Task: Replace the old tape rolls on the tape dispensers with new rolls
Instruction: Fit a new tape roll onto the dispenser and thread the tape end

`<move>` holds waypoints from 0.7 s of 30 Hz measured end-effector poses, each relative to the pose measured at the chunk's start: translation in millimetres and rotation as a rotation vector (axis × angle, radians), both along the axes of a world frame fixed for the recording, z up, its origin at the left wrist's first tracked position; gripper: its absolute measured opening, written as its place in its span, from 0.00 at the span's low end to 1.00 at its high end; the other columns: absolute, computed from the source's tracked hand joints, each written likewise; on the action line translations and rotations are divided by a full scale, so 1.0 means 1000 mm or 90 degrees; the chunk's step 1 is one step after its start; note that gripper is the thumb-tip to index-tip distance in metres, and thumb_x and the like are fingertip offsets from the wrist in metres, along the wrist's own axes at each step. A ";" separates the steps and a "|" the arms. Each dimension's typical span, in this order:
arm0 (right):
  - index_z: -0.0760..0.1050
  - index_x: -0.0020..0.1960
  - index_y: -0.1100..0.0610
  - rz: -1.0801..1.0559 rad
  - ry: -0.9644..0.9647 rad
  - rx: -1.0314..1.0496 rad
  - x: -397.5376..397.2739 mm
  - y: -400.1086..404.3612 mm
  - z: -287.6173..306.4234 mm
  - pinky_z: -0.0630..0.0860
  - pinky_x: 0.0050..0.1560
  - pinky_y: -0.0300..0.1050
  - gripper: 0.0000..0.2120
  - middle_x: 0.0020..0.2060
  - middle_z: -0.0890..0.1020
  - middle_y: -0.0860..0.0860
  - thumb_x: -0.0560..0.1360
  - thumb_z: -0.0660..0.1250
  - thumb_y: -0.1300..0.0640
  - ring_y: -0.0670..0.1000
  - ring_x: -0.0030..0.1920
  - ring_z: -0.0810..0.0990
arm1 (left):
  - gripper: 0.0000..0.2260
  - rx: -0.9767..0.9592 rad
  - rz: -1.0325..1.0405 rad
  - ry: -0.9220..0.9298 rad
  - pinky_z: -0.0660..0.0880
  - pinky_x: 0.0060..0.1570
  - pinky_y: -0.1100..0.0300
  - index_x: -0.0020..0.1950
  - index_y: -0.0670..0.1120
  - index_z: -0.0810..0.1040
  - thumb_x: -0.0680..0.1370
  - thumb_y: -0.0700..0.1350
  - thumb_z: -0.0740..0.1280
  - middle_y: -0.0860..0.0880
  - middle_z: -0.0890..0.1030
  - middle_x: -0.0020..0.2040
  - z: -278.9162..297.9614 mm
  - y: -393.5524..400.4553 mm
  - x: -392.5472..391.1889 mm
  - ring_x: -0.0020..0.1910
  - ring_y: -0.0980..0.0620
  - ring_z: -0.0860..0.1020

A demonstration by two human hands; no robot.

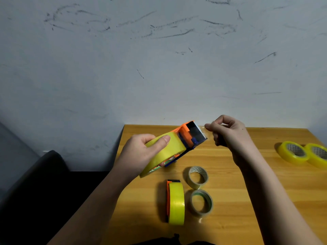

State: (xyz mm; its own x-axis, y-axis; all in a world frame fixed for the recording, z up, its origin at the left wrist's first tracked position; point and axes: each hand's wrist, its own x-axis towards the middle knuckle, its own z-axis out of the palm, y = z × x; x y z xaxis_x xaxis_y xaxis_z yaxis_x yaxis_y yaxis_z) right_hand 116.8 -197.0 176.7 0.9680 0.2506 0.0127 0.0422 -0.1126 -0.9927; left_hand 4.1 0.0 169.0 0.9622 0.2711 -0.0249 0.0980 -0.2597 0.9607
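My left hand [141,152] grips a full yellow tape roll [168,149] mounted on an orange and blue tape dispenser [189,137], held tilted above the wooden table [247,191]. My right hand [228,133] pinches the clear tape end [203,129] at the dispenser's blade end. A second orange dispenser with a full yellow roll [176,203] lies on the table below. Beside it lie two nearly used-up rolls, one [197,177] above the other [201,203]. Two full yellow rolls [293,152] [318,157] sit at the far right.
The table's left edge runs diagonally beside my left forearm. A dark chair [44,174] stands left of the table. A scuffed white wall [159,59] rises right behind the table's back edge.
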 end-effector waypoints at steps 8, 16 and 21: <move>0.74 0.40 0.62 0.006 -0.087 -0.041 0.004 0.005 -0.003 0.67 0.25 0.34 0.08 0.24 0.72 0.48 0.74 0.71 0.61 0.43 0.24 0.70 | 0.19 -0.002 -0.023 0.005 0.74 0.29 0.63 0.34 0.42 0.76 0.68 0.59 0.66 0.47 0.80 0.27 0.002 0.002 -0.003 0.25 0.53 0.79; 0.75 0.41 0.59 0.025 -0.170 -0.050 0.004 0.007 -0.005 0.69 0.28 0.35 0.08 0.27 0.72 0.46 0.74 0.71 0.57 0.42 0.27 0.71 | 0.23 -0.039 -0.070 0.044 0.77 0.29 0.62 0.40 0.39 0.78 0.66 0.61 0.65 0.47 0.81 0.27 0.007 0.000 -0.006 0.26 0.53 0.80; 0.75 0.41 0.56 0.021 -0.226 -0.038 0.004 0.011 -0.011 0.69 0.31 0.34 0.06 0.30 0.72 0.47 0.74 0.71 0.57 0.41 0.30 0.71 | 0.19 -0.047 -0.093 0.051 0.75 0.28 0.63 0.39 0.43 0.79 0.67 0.60 0.64 0.46 0.81 0.28 0.009 0.001 -0.008 0.26 0.53 0.79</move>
